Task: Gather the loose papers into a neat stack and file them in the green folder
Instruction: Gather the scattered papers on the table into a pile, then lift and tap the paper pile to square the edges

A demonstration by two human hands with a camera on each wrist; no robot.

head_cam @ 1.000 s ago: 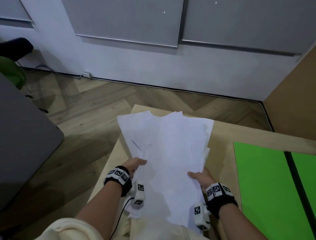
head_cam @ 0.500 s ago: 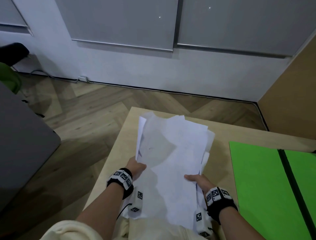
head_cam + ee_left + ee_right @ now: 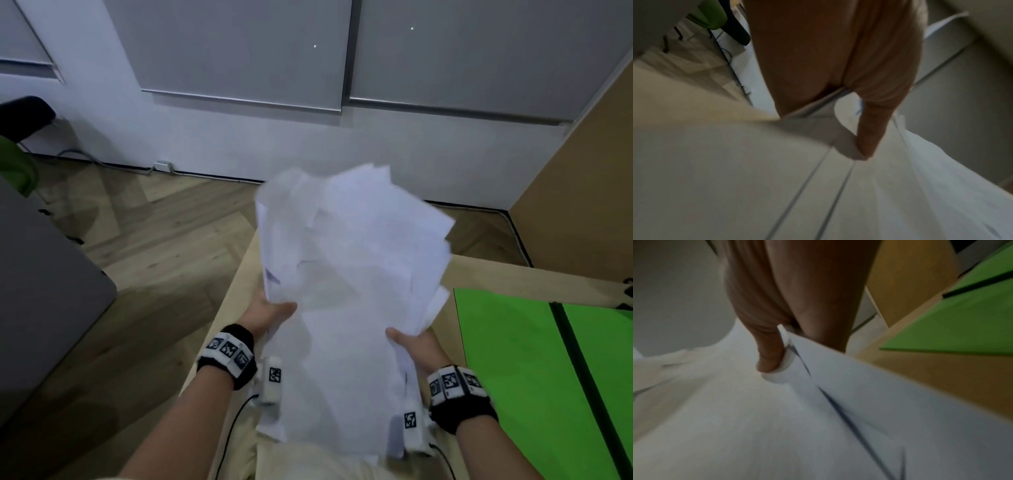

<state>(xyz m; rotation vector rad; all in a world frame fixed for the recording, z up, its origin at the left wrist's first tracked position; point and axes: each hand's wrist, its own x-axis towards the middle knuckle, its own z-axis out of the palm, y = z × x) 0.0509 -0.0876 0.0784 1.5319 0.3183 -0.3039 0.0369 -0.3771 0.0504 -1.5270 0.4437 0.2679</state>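
My left hand (image 3: 270,313) and right hand (image 3: 416,347) pinch papers (image 3: 346,274) at opposite side edges, thumbs on top, lifted off worktop (image 3: 479,270) so uneven sheets can be squared. Green folder (image 3: 513,359) lies open at right, ready.

Dim, even indoor light; the raised papers (image 3: 352,274) smear with motion blur. Both wrist views are dark, soft and noisy, with wide-angle stretching at the edges.

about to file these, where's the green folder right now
In the head view the green folder lies open and flat on the wooden table, at the right, just beyond the right hand gripping the papers.
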